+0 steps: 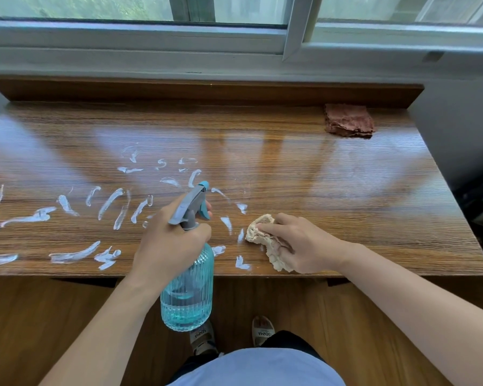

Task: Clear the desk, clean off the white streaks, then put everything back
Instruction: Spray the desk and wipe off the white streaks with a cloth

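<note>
Legible text — "SENMA" is showing in dark capitals, upside down to the camera, on the white strap of each sandal: left sandal (202,336) and right sandal (263,333) — nothing else is reading clearly.

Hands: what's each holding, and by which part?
Left hand grips the spray bottle at its neck, finger on trigger. Right hand holds the crumpled beige cloth against the desk.

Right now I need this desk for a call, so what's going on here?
A person is mid-clean. The left hand grips a blue spray bottle over the desk's front edge, and the right hand presses a beige cloth on the desk. White streaks cover the left half. A brown cloth lies at the back right.
</note>
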A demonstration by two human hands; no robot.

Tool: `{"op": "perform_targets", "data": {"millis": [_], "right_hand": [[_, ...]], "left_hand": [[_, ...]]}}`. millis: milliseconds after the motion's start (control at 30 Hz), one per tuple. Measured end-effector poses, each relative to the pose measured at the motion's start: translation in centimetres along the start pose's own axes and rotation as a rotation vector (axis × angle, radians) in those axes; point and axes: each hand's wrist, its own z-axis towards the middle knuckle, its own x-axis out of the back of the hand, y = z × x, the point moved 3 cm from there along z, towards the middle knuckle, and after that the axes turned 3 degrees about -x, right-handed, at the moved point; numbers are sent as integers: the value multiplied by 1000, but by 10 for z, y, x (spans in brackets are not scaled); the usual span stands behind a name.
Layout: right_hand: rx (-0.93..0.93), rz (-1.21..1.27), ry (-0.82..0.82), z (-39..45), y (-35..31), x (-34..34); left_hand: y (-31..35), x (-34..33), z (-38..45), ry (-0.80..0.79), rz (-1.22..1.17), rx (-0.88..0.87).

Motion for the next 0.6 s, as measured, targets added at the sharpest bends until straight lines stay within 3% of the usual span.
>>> {"op": "perform_targets", "data": {"millis": [233,333,467,600], "right_hand": [[-70,52,-43,0,1,4],[-95,123,91,3,7,15],[-307,229,361,17,36,41],[-334,-57,371,36,58,37]], "left_hand": [[8,1,3,10,25,-38],[10,1,3,13,22,-35],[11,-1,4,5,7,-29],[12,-2,4,1,4,-27]]}}
